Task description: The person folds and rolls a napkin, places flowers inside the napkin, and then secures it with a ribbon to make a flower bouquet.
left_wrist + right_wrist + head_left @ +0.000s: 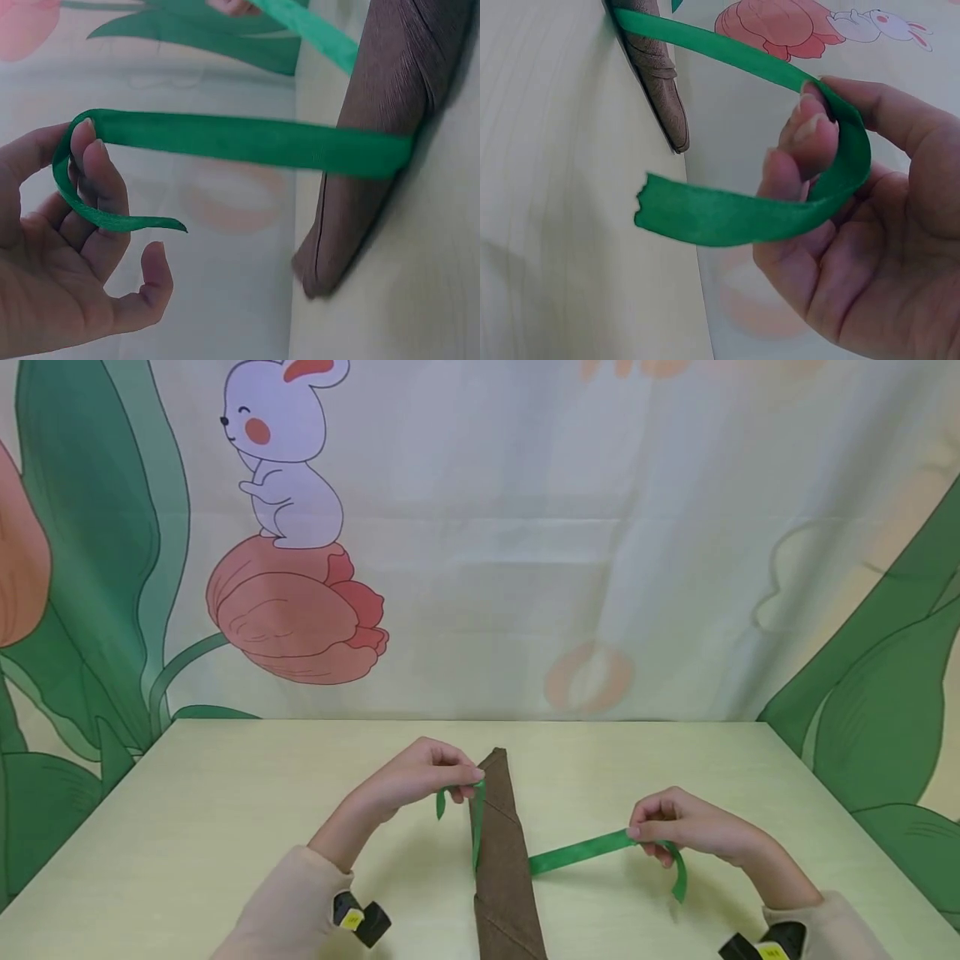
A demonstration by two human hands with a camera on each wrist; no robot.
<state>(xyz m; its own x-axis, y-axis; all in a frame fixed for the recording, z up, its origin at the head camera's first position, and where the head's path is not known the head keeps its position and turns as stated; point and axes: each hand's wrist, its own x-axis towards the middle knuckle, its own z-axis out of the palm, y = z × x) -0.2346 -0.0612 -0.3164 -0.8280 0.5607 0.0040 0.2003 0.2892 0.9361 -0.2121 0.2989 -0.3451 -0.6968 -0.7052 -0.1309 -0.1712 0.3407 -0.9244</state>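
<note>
Green satin ribbon [577, 852] is what both your hands are on, and it passes under or around the long brown folded-paper bundle [504, 852] sitting at the lower centre of the head view on the pale yellow-green table [225, 827]. I can't tell from these shots whether it goes fully round or just underneath.

The bit that matters: the bundle's long axis runs from the bottom edge of the frame up toward the backdrop, so pretty much straight away from you, and the ribbon crosses it side to side. Your hands sit on opposite sides of that axis.

Your left hand [420, 777] is just left of the bundle's upper tip, nearly touching it, pinching a short ribbon end with the fingers [94, 161] curled round it; the tail loops back under them in the left wrist view.

Your right hand [686, 831] is well out to the right of the bundle, fingertips [810, 124] pinching the longer stretch, with the cut end curling down below the hand. That side of the ribbon looks fairly taut back to the paper.

So the left hand is the nearer one to the bundle, and the right has far more ribbon between it and the paper.
</note>
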